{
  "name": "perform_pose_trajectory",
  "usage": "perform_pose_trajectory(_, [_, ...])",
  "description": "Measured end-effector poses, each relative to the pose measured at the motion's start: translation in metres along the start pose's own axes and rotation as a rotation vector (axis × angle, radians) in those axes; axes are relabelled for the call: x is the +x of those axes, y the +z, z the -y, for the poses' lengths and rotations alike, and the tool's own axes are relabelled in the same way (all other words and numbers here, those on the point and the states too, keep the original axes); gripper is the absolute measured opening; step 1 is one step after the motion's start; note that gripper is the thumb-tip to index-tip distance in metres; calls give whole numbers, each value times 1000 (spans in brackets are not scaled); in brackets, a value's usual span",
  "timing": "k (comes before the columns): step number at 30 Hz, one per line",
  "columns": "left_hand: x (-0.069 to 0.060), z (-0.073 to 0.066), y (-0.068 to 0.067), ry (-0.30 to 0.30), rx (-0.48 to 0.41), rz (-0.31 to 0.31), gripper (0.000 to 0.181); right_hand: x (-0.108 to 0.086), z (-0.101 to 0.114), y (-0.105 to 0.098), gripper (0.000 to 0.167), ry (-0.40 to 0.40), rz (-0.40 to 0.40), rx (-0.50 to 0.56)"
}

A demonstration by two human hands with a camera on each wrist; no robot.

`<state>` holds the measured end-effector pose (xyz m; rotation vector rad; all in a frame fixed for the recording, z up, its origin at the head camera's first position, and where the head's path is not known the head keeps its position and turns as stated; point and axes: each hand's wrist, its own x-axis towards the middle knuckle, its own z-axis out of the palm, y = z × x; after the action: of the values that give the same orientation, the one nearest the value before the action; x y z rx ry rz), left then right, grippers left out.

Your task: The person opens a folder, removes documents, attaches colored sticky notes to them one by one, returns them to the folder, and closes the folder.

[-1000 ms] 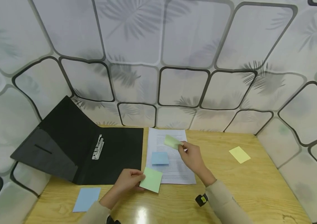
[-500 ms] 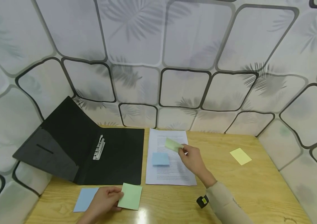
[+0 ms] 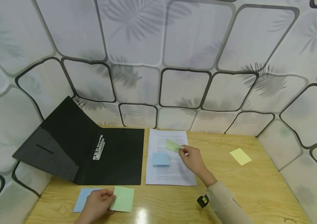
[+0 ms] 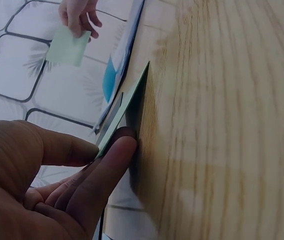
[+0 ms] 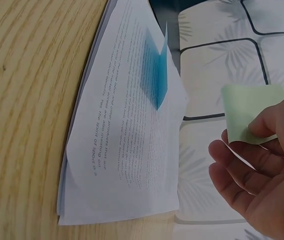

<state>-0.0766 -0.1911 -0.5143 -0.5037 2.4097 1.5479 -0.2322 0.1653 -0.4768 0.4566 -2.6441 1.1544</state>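
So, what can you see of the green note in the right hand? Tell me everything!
The green note is pale green, flat and thin, and looks like paper. I see no writing on it. The right hand pinches it near an edge, thumb on one side. It's tilted in the air above the printed pages, not touching them.

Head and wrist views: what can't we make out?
- Head view: right part of lower-left blue square, behind left hand.
- Head view: thickness of left green square, edge too small.
- Head view: print on papers, too small.
- Right wrist view: rear of right hand, cut off by right edge.
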Motion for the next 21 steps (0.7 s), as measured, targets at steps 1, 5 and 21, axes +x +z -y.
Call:
perform_pose_trajectory(1, [0,-1,0,2,9,-11,27,0,0,0,19,-4,1,-2])
perform_pose_trajectory(5, [-3,-4,0,10,25,-33,22,0,0,0,19,-8,11,-5])
perform_pose_trajectory(21, [-9,-11,-6,41,118,-15,22,1,-4,-1,19,10,27,-9])
